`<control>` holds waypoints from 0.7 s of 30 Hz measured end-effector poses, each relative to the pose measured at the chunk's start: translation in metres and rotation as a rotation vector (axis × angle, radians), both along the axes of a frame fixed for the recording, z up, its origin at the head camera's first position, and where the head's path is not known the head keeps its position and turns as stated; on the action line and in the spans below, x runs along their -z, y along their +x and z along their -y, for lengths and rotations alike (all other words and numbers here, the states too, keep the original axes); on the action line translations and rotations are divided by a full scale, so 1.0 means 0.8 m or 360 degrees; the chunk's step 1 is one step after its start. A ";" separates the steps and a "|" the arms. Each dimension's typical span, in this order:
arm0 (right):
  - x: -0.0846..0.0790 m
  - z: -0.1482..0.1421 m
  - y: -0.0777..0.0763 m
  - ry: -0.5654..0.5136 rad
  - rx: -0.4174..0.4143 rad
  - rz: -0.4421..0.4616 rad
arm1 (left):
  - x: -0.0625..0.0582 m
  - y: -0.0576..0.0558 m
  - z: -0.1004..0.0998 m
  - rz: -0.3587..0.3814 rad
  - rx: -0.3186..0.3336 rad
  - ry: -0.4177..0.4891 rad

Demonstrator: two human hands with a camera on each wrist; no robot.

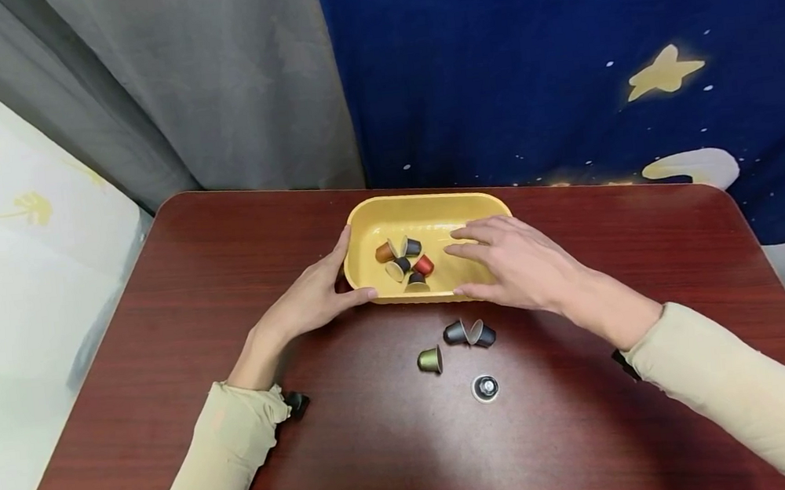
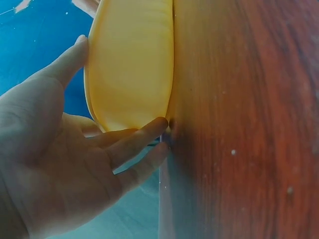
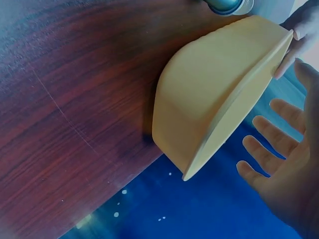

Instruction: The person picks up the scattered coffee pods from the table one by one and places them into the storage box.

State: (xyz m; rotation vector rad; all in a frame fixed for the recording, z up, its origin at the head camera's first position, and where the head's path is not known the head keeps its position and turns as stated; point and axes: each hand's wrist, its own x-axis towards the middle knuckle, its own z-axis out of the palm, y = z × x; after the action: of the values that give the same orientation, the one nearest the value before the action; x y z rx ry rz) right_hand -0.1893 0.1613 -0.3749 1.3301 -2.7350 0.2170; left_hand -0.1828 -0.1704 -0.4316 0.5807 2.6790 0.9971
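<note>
A yellow plastic basin sits at the table's back edge. My left hand holds its left end, thumb at the near rim and fingers along the end wall, as the left wrist view also shows. Over the basin's right part hovers my right hand, fingers spread and holding nothing. Inside lie several coffee capsules: an orange-brown capsule, a red capsule and dark ones. In front on the table are two dark capsules rim to rim, a green capsule on its side and a dark capsule standing on its silver rim.
The dark red wooden table has rounded back corners. Behind it hang a grey curtain and a blue curtain with stars. A white patterned cloth is at the left.
</note>
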 end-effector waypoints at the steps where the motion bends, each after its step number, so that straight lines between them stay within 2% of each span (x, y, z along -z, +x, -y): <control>1: 0.001 0.000 0.001 -0.0002 -0.0007 0.0001 | 0.000 0.000 0.000 -0.0003 0.0001 -0.0001; 9: 0.005 -0.006 0.007 -0.0057 -0.0018 -0.0014 | -0.001 0.000 0.000 0.0021 0.0009 0.0027; 21: 0.012 -0.016 0.027 -0.0116 -0.0006 -0.0002 | -0.001 0.001 0.000 0.0038 0.0006 -0.0035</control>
State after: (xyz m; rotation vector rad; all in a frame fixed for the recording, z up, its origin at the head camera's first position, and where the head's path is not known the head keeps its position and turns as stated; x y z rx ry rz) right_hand -0.1680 0.1741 -0.3842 1.3166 -2.6960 0.3131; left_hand -0.1819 -0.1705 -0.4305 0.5658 2.6633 0.9659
